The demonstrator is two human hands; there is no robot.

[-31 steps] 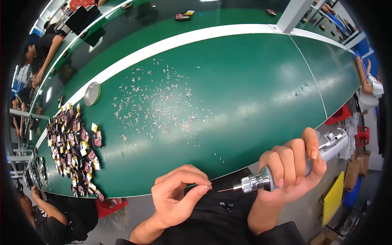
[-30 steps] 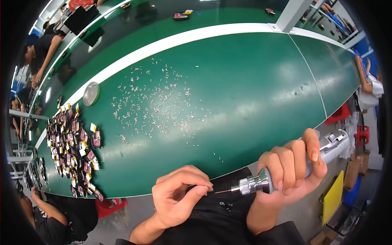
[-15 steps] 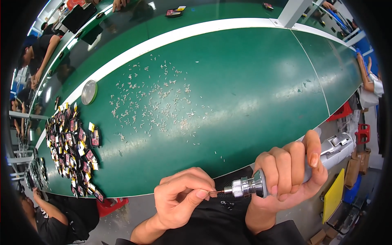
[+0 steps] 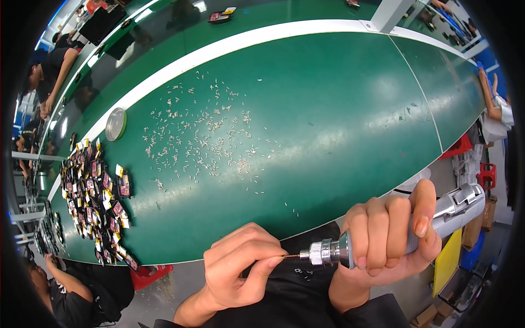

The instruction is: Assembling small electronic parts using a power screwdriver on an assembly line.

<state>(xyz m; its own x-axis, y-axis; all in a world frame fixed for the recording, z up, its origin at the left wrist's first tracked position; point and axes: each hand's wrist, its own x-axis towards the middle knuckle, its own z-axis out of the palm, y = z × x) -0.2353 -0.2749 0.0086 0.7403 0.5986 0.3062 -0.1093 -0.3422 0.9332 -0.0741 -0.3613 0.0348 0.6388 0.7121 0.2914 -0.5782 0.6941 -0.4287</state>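
The silver-grey handheld tool point(image 4: 459, 210) is being held up in front of the body in the right hand point(image 4: 383, 235), whose grip is being kept wrapped around the barrel, and the thin coppery bit point(image 4: 293, 256) is being aimed leftward at the left hand point(image 4: 225, 273). The gap that was being shown a second ago between the bit's tip and the left fingertips is no longer being seen: the tip is now being met right at the pinch of thumb and forefinger. By this change, the bit and the pinched spot appear to be being worked together in the air, over the near edge, rather than on the worktop point(image 4: 350, 104). The left grip is being pressed closed at its fingertips, but whether a tiny piece is being gripped there cannot be told, the spot being too small. Many small pale pieces point(image 4: 212, 143) are being left scattered on the green surface, and a few more are being carried by the black clothing point(image 4: 298, 300). Farther left, a round tin point(image 4: 115, 124) is being kept beyond a heap of black packs point(image 4: 93, 197)
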